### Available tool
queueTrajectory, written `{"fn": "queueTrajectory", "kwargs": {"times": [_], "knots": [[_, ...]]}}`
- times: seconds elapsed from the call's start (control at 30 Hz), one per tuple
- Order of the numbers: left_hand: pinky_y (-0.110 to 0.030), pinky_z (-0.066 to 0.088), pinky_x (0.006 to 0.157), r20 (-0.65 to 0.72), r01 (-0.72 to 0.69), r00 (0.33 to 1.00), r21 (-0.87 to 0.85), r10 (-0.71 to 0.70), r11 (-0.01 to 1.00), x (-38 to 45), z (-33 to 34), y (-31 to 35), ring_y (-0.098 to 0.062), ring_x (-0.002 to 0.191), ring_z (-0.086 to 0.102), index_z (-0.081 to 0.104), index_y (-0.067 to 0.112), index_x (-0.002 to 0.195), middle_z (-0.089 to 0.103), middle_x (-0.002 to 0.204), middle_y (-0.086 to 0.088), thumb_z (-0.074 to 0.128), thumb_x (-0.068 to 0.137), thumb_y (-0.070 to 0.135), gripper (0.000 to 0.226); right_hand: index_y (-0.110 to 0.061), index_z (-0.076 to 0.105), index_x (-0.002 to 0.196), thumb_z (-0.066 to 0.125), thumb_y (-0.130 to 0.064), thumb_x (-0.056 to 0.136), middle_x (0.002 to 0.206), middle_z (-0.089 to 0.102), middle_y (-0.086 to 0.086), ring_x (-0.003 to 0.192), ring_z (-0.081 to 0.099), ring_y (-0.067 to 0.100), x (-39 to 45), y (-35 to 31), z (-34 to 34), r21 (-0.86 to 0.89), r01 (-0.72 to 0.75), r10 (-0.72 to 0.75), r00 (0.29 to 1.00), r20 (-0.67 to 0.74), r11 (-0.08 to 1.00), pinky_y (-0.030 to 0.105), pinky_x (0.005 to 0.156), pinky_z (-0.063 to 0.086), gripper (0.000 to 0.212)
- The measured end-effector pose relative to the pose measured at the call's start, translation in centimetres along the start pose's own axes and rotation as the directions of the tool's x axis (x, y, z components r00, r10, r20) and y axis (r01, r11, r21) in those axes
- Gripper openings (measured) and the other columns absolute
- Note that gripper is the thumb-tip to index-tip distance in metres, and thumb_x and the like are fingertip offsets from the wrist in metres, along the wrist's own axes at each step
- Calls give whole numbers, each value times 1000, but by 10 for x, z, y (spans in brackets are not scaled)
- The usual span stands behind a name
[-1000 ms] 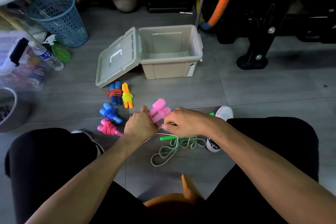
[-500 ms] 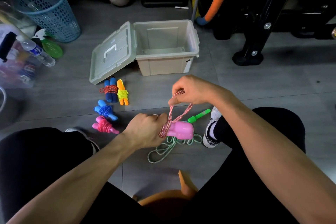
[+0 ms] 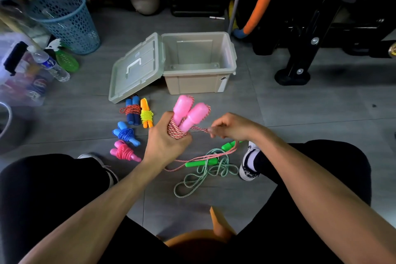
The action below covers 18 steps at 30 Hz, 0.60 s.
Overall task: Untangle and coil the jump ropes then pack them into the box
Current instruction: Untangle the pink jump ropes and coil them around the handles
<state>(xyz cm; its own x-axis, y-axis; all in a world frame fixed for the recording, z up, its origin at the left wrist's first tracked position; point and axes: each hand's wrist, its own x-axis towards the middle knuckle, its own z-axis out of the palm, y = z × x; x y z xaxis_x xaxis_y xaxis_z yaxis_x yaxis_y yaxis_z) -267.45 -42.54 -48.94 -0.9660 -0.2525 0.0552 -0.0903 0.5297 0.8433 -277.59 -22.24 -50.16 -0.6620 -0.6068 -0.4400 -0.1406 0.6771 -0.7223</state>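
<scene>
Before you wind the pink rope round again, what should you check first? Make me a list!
1. Left hand holds both pink handles together: ok.
2. Right hand pinches the red-white rope: ok.
3. Wraps sit tight on the handles: ok.
4. Loose rope tail free of the green rope: not ok, it lies across it.
5. Box open: ok.
6. Tail length left: cannot tell.

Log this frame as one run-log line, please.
phase: coiling | left hand grips pink handles | right hand pinches red-white rope | box empty
</scene>
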Motion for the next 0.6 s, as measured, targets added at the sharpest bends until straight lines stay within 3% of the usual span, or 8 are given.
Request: {"fn": "queueTrajectory", "kwargs": {"times": [0.1,0.2,0.3,0.4,0.5,0.6], "knots": [[-13,39,47,-42,154,988,66,-152,986,10,-1,-4,-4,55,52,51,22,91,61,76,3,70,71,20,28,-17,66,74,56,-35,98,61,56,-3,54,46,9,-1,-15,15,-147,31,-26,999,34,989,29,57,40,32],[-29,52,68,50,193,975,312,-219,930,17,0,-18,-24,79,65,50,24,106,69,101,2,60,72,31,37,-19,52,67,51,-36,99,62,53,-3,56,47,14,-10,-37,25,-305,103,-87,994,64,947,35,59,38,36],[-38,49,67,188,10,967,649,-173,761,12,9,-23,-39,88,65,43,17,110,67,98,-12,57,81,34,36,-19,48,70,48,-31,99,62,51,-5,56,47,15,-22,-55,19,-349,143,-128,990,66,926,35,56,36,32],[-38,47,68,345,-238,934,790,-89,565,3,19,-20,-38,90,66,42,16,116,66,98,-13,55,85,36,39,-18,57,75,52,-31,98,62,53,-10,53,48,3,-24,-64,9,-364,146,-134,989,60,920,24,50,34,27],[-36,46,68,547,-484,837,727,14,486,-3,21,-20,-36,94,66,39,22,130,67,102,-7,55,86,44,52,-25,57,75,62,-38,94,66,54,-12,60,53,6,-16,-59,-4,-391,129,-130,991,23,911,28,55,38,23],[-35,48,59,637,-682,707,503,306,531,-2,13,-24,-35,78,67,46,26,114,68,89,-2,63,77,46,45,-27,59,70,75,-41,82,63,56,-10,57,49,7,-8,-44,-25,-308,74,-97,994,-58,949,28,55,37,24]]}}
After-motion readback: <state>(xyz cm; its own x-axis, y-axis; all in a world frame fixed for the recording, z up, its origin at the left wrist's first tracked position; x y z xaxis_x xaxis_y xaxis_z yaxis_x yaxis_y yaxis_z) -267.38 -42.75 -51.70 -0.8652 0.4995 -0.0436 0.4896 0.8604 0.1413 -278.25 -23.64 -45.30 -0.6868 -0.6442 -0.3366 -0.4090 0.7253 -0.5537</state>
